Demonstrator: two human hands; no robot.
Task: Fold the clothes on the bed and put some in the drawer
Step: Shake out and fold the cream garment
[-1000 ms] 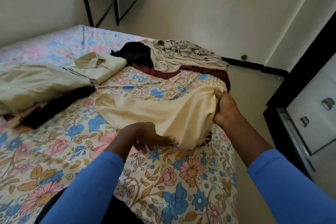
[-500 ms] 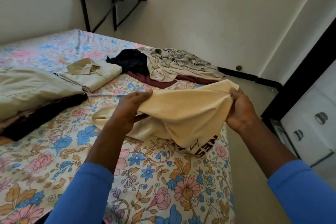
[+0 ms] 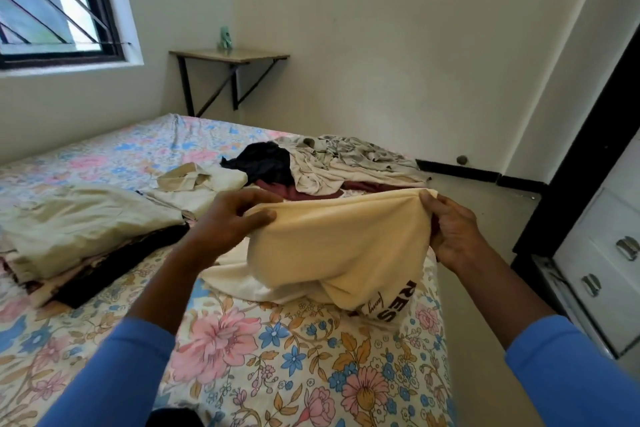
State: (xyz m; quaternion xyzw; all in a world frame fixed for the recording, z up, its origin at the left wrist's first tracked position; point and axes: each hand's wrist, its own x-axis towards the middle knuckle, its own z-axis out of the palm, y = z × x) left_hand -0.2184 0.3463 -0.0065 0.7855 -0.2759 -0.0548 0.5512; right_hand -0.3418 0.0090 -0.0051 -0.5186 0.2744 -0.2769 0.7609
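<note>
I hold the cream T-shirt point(image 3: 339, 239) up over the near right part of the bed point(image 3: 242, 357). My left hand point(image 3: 232, 222) pinches one end of its top edge and my right hand point(image 3: 450, 236) grips the other. The fingers point(image 3: 261, 216) on both sides are curled tight round bunched cloth, not spread. The top edge runs between my hands. The lower part sags and lies crumpled on the floral sheet, with black lettering showing close to the bed's right edge.

That slack bottom is where I think trouble could start. I am gripping gathered fabric and cannot tell whether I have true corners or seams, so any fold I lay down from here may come out skewed or trap a crease inside. The printed end sits so near the edge that a careless flick or pull to my right could send it sliding toward the floor. If either hand lets go too soon, the whole shirt drops into a lump.

The folded beige shirt point(image 3: 204, 184) lies just beyond my left hand, with the folded stack point(image 3: 86, 229) beside it, and a wide sweep could knock them askew. The unfolded heap point(image 3: 346, 163) waits at the far side, and the white drawers point(image 3: 609, 270) stand to my right, well apart.
</note>
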